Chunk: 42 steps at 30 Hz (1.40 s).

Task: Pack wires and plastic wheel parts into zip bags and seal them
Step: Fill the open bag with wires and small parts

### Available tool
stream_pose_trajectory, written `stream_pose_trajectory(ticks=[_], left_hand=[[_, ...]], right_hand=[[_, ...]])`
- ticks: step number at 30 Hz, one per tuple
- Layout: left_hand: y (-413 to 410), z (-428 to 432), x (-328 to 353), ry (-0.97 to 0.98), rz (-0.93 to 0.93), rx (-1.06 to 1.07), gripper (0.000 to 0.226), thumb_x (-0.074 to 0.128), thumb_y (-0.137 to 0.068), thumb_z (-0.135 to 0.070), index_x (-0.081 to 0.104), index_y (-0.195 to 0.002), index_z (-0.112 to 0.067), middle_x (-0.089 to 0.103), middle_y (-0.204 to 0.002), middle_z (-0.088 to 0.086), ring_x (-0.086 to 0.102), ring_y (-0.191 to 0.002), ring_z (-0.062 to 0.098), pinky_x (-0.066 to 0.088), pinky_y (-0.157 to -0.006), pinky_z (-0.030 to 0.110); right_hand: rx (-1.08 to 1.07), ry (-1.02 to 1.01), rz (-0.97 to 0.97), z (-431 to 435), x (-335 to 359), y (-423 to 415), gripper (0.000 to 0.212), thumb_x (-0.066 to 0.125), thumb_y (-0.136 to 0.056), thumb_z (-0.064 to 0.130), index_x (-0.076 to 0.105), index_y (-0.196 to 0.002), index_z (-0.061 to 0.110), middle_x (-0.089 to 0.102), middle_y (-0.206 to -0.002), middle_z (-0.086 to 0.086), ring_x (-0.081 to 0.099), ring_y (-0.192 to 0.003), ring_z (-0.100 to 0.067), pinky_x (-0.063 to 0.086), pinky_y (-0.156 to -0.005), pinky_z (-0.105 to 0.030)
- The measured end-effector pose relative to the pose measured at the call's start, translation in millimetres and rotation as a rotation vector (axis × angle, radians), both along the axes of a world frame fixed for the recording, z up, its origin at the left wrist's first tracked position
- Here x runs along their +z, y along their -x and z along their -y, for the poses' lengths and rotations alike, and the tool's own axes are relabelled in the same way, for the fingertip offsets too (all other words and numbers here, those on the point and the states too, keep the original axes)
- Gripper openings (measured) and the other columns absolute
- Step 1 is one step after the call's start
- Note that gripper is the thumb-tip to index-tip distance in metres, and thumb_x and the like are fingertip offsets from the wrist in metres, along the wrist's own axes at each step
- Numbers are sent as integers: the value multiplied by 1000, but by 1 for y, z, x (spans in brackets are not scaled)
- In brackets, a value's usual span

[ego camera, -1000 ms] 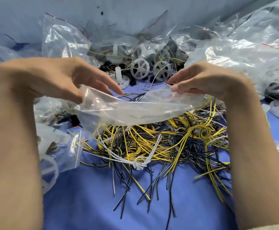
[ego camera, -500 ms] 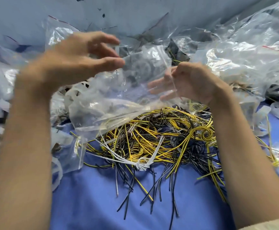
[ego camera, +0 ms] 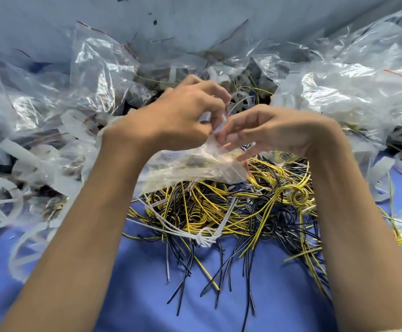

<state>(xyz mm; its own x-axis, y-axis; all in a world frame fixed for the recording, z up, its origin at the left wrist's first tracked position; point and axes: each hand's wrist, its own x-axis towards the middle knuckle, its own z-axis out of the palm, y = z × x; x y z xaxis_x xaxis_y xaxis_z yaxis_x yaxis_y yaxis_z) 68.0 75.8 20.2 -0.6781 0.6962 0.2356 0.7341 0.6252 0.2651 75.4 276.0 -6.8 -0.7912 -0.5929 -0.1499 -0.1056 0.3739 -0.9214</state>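
The left hand (ego camera: 178, 118) and right hand (ego camera: 272, 133) are pinching the red-striped mouth of the crinkly clear zip bag (ego camera: 190, 168), which is sagging toward seven o'clock over tangled yellow-and-black wires (ego camera: 231, 207).

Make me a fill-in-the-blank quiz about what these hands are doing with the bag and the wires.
1. The left hand and the right hand both pinch a clear zip bag, edged at its mouth in ____.
2. Below the bag lies a tangle of wires, mostly black and ____.
3. The wires lie on a cloth coloured ____.
4. The knotted cord at the pile's near edge is ____.

Missing words: red; yellow; blue; white.
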Motion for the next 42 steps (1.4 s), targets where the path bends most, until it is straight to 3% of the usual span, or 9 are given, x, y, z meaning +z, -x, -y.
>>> stream_pose_trajectory(ticks=[3, 15, 19, 22, 28, 32, 36, 39, 42], left_hand=[[4, -1, -2, -105, 39, 0, 34, 45, -82, 3, 46, -62, -24, 49, -131, -11, 32, -124, 11, 19, -91, 18], [4, 16, 4, -248, 213, -19, 11, 35, -61, -7, 46, -62, -10, 70, -86, -12, 53, -78, 13, 36, -67, 30], [0, 8, 6, -218, 232, -81, 37, 35, -66, -5, 60, -66, -32, 69, -102, -14, 52, -102, 5, 43, -85, 26], [1, 6, 2, -116, 191, -118, 47, 40, -69, 14, 74, -78, -17, 69, -105, 2, 49, -103, 4, 38, -79, 4], [-4, 4, 5, -301, 53, -97, 27, 36, -53, -1, 61, -57, 5, 60, -73, 28, 57, -77, 33, 43, -57, 40], [-10, -1, 12, -404, 26, -129, 28, 34, -51, 2, 59, -59, 11, 52, -57, 28, 45, -56, 35, 33, -47, 34], [-14, -4, 17, -421, 55, -141, 20, 34, -53, 6, 54, -54, 1, 47, -50, 19, 37, -49, 8, 25, -45, 21], [-19, -5, 17, -370, 59, -165, 25, 33, -52, 5, 54, -53, -9, 46, -47, 7, 41, -46, 5, 27, -44, 18], [-18, -2, 18, -305, 11, -165, 24, 35, -51, 2, 57, -53, -4, 45, -45, -1, 41, -45, 1, 24, -44, 11]], right_hand=[[-86, 39, -53, 10, -3, 3, 15, 56, -91, 4, 65, -94, 16, 69, -87, 7, 65, -86, -5, 55, -78, -22], [-17, -410, -111, 18, -7, 7, 72, 75, -75, 18, 43, -140, 17, 55, -133, 3, 55, -115, -9, 43, -98, -22], [-18, -302, -155, 21, 1, 3, 61, 80, -65, 25, 52, -119, 33, 59, -127, 10, 58, -113, -4, 44, -101, -26], [-8, -272, -202, 21, 4, -2, 51, 79, -61, 38, 54, -105, 46, 62, -114, 25, 58, -106, 8, 45, -96, -21], [32, -360, -159, 25, 1, 2, 85, 73, -58, 43, 45, -136, 27, 56, -121, 18, 57, -108, -1, 41, -99, -22], [8, -46, -160, 24, 7, -6, 41, 67, -72, 26, 56, -112, 32, 69, -103, 18, 64, -103, -3, 51, -84, -16], [-24, 90, -168, 30, 5, -6, 17, 63, -84, 16, 62, -101, 14, 72, -88, 5, 67, -86, -7, 55, -75, -21], [56, -313, -201, 43, -1, -1, 38, 66, -85, 31, 60, -116, 10, 68, -104, 0, 64, -93, -10, 52, -79, -26], [134, -326, -67, 50, -4, -2, 80, 70, -77, 28, 30, -145, 15, 42, -146, -3, 50, -124, -9, 42, -104, -27]])
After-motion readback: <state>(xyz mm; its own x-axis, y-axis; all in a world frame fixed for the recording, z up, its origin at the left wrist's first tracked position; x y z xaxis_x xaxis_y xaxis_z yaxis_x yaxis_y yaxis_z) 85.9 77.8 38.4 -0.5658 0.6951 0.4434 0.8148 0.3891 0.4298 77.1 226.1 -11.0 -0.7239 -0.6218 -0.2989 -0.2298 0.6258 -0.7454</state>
